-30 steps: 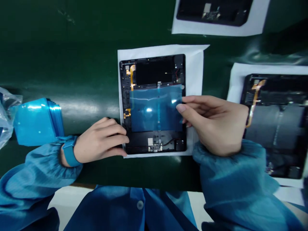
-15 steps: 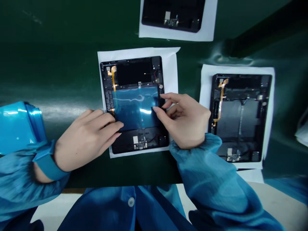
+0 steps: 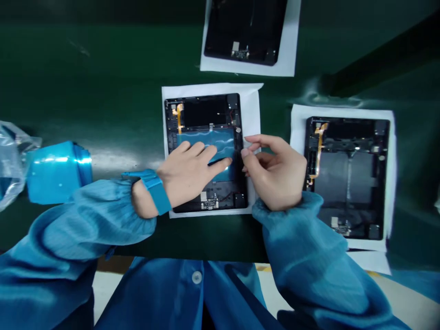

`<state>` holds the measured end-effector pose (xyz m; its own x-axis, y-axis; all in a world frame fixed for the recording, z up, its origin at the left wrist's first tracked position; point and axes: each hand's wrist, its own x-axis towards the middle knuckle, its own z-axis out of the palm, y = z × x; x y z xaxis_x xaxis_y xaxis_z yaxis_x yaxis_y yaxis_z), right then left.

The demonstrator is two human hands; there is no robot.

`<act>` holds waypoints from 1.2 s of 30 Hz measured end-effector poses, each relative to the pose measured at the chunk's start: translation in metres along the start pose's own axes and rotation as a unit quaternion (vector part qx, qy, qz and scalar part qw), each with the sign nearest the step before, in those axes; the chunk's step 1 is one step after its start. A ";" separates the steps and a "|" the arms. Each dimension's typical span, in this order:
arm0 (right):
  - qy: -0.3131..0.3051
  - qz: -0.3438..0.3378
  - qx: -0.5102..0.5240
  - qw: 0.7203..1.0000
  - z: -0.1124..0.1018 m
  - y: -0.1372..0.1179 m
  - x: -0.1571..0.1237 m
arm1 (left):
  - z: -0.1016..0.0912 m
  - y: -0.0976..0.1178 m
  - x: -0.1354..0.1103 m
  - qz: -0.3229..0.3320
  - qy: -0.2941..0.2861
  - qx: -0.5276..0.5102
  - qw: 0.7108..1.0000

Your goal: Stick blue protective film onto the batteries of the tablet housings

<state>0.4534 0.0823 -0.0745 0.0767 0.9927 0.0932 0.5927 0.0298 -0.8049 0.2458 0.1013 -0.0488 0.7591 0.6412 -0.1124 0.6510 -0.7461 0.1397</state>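
An opened black tablet (image 3: pixel 227 189) lies on white sheeting (image 3: pixel 252 114), its circuit board and orange flex cable showing. Over its middle is a clear blue film (image 3: pixel 225 135). My left hand (image 3: pixel 189 172) rests palm down across this film with the fingers spread, covering its left and lower part. Just past the tablet's right edge hovers my right hand (image 3: pixel 278 167). Its fingers are loosely curled, thumb and index tips apart, and I see nothing between them.
To the right, a second opened tablet (image 3: pixel 364 183) lies on white sheeting. Another tablet (image 3: pixel 240 32) is at the top, partly cut off. At left are a stack of blue film sheets (image 3: pixel 51 172) and a clear plastic bag (image 3: pixel 12 156) on the green table (image 3: pixel 120 110).
My left hand has moved right and up from the film's lower left corner to lie flat over it. My right hand has come off the film's right edge. The view has shifted slightly.
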 end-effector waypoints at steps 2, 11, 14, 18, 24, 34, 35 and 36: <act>-0.009 -0.101 -0.076 0.992 -0.002 -0.010 -0.003 | -0.001 -0.010 -0.015 -0.038 0.021 -0.016 0.999; -0.258 -0.379 -0.314 0.832 0.030 -0.032 0.032 | 0.012 -0.065 -0.062 -0.144 0.045 -0.131 0.980; -0.254 -0.369 -0.326 0.833 0.040 -0.032 0.050 | 0.015 -0.066 -0.061 -0.141 0.025 -0.130 0.981; -0.246 -0.368 -0.327 0.835 0.043 -0.033 0.049 | 0.017 -0.064 -0.062 -0.138 0.031 -0.130 0.981; -0.267 -0.445 -0.286 0.806 0.032 -0.025 0.016 | 0.023 -0.065 -0.064 -0.132 0.051 -0.135 0.981; -0.240 -0.418 -0.306 0.821 0.022 -0.022 0.023 | 0.023 -0.065 -0.064 -0.134 0.049 -0.135 0.981; -0.251 -0.442 -0.289 0.811 0.021 -0.023 0.016 | 0.023 -0.065 -0.064 -0.135 0.047 -0.133 0.981; -0.262 -0.463 -0.271 0.802 0.020 -0.023 0.010 | 0.023 -0.065 -0.064 -0.135 0.045 -0.132 0.981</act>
<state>0.4245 0.0936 -0.0671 -0.8608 0.4918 0.1309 0.4736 0.8683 -0.1474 0.1554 0.1048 -0.0728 0.5473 0.8316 -0.0943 0.7954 -0.4818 0.3676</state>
